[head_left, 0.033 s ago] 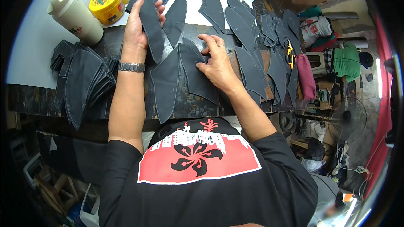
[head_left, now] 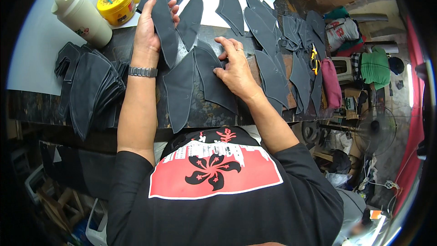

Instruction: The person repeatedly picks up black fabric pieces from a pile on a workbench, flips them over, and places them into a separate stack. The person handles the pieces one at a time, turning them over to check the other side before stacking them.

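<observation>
Nothing has visibly changed between the earlier picture and this one: both hands and the dark pieces keep the same places, so the work sits in the same step, with 1 piece lifted and another pinned down.

The left hand [head_left: 152, 23], in the upper left of the frame, is closed around a long dark cut piece [head_left: 165, 29], fingers wrapped over its far edge and the piece standing tilted off the workbench [head_left: 214, 116]. A metal watch [head_left: 142, 71] sits on that wrist.

The right hand [head_left: 234, 66], near the centre of the frame, lies flat and spread, fingertips pressing a second dark piece [head_left: 214, 79] onto the bench; it grips nothing, as far as the bent fisheye view allows.

Left of the arms lies a stack of dark pieces [head_left: 93, 89]. More single pieces [head_left: 273, 59] fan out to the upper right. A cream bottle [head_left: 79, 13] and a yellow tin [head_left: 116, 3] stand at the upper left.
</observation>
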### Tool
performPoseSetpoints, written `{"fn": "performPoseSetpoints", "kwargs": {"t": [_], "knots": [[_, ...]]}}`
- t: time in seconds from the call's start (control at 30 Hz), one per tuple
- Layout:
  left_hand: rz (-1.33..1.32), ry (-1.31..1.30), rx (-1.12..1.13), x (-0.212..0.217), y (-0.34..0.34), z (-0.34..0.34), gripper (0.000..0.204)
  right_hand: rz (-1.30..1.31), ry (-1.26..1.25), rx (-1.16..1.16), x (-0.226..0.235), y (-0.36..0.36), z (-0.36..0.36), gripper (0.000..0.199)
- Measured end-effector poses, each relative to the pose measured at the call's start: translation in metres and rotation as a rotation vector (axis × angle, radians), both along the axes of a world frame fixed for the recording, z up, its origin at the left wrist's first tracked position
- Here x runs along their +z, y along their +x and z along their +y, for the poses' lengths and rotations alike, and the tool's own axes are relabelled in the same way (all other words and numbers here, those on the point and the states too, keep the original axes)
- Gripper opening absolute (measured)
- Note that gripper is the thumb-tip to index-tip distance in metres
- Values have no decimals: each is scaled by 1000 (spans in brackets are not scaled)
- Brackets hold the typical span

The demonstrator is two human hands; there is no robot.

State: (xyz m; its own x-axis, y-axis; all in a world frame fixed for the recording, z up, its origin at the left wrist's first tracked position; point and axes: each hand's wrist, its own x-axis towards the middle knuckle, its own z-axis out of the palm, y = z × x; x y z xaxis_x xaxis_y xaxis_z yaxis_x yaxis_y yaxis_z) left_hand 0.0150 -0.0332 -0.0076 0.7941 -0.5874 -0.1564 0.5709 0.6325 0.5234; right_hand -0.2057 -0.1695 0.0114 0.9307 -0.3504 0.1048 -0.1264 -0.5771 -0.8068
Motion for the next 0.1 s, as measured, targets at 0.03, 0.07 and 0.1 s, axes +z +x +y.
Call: {"fn": "performPoseSetpoints", "kwargs": {"t": [0.03, 0.07, 0.1], "knots": [[-29, -7, 3, -1, 5, -1, 47, 65, 2, 22, 0, 5, -5, 77], [-69, -25, -6, -5, 7, 0, 48, 142, 12, 39, 0, 5, -7, 77], [-47, -23, -52, -7, 12, 1, 52, 221, 19, 52, -1, 4, -10, 77]]}}
